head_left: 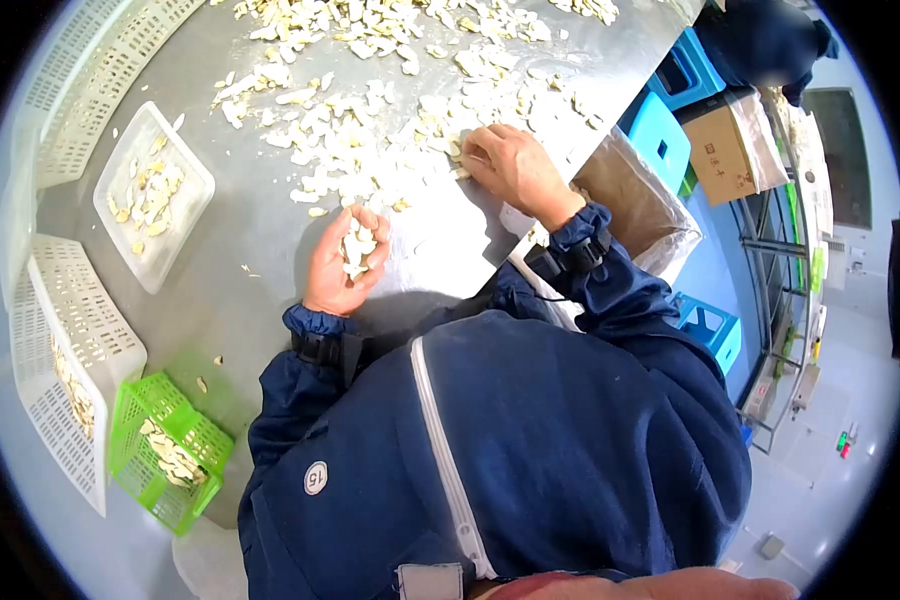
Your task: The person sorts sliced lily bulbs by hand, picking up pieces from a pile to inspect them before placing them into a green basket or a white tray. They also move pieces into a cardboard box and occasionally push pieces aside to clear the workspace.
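My left hand (345,265) is palm up above the metal table, fingers curled around several pale, cream-coloured slices (358,245). To its right, my right hand (515,172) reaches down to the tabletop at the edge of the spread slices (355,140). Its fingers are bent and pressed together; whatever lies under the fingertips is hidden. The slices look dry, flat and irregular, but their exact kind cannot be told. Loose ones lie between the two hands.
On the left stand a white tray (202,190) with slices, white perforated baskets (95,300) and a green basket (125,430) holding slices. To the right are a lined bin (635,190), blue stools (660,140), a cardboard box (725,150) and another person (760,45).
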Tool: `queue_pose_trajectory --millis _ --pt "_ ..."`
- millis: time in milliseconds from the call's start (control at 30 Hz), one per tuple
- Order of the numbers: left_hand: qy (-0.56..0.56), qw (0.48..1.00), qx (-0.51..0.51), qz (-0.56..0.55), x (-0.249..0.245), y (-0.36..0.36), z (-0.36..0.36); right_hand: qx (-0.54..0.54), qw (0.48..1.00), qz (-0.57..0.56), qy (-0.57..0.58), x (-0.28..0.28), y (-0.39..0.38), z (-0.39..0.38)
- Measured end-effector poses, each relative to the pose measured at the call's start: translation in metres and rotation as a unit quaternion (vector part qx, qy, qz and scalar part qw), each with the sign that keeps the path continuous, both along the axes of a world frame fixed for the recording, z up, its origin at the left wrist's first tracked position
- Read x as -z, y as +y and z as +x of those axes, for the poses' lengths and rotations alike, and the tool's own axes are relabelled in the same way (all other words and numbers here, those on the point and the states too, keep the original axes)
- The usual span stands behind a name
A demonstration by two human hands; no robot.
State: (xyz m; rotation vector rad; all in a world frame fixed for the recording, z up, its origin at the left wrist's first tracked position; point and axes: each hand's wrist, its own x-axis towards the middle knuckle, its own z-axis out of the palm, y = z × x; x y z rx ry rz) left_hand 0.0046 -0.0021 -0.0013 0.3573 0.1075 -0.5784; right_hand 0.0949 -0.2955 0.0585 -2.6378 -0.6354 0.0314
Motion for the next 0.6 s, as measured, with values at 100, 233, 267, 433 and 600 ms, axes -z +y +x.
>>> queue_pose_trajectory --millis 100,233,267,433,600 --pt "0.002 1.000 -0.004 0.000 0.000 0.000 -0.001 0.005 1.000 0.016 0.009 0.001 0.000 0.000" --pt "0.003 1.000 -0.005 0.001 0.001 0.000 -0.001 0.008 0.999 0.038 -0.030 -0.003 0.001 -0.004" --pt "0.002 1.000 -0.003 0.001 0.001 0.000 -0.001 0.067 0.992 0.090 0.055 -0.007 0.001 -0.006" --pt "0.011 1.000 0.000 -0.004 -0.004 -0.001 0.000 0.132 0.903 0.349 0.212 0.000 0.000 -0.009" --pt "0.009 1.000 0.002 -0.011 0.001 0.000 0.000 0.131 0.963 0.208 0.113 -0.007 0.010 -0.022"
